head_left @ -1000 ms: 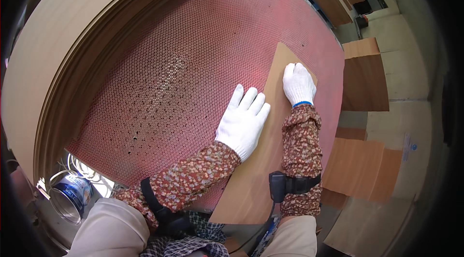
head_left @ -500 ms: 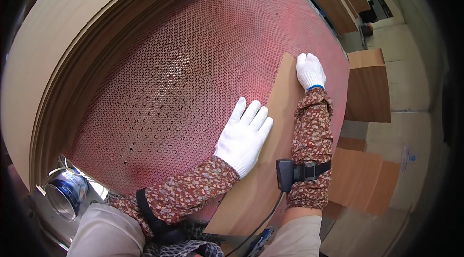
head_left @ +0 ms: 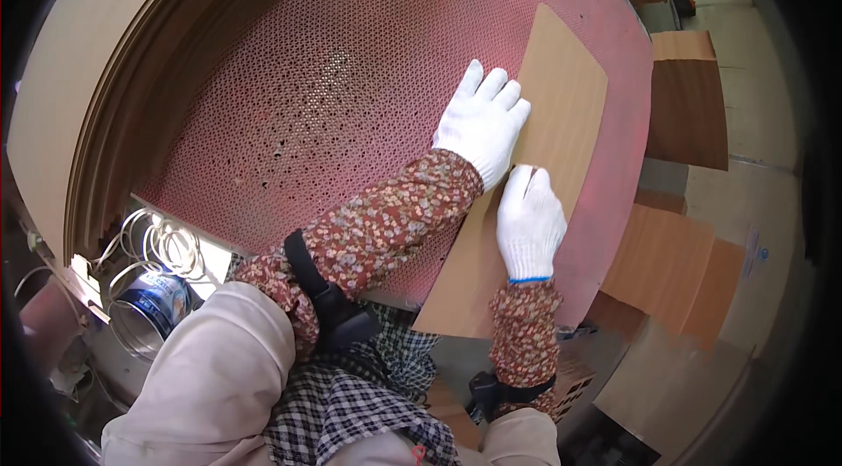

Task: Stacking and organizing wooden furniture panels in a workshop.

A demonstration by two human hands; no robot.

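A long, thin wood-grain board lies slantwise on a table covered with a pink perforated mat. My left hand, in a white knit glove, is flat with its fingers stretched out, its fingertips at the board's left edge. My right hand, gloved the same way, is over the middle of the board with its fingers closed in a pinch. A tiny dark bit shows between those fingertips, too small to name. Flower-print sleeves cover both forearms.
A tall stack of large pale boards curves along the left. By the near left edge are a blue can and coiled white cable. Brown board stacks stand to the right beyond the table, with more wood-grain boards lower down.
My right hand has come from the board's far right edge back toward me, over its middle. My left hand has moved up the board's left edge, and more of the board's far end shows.
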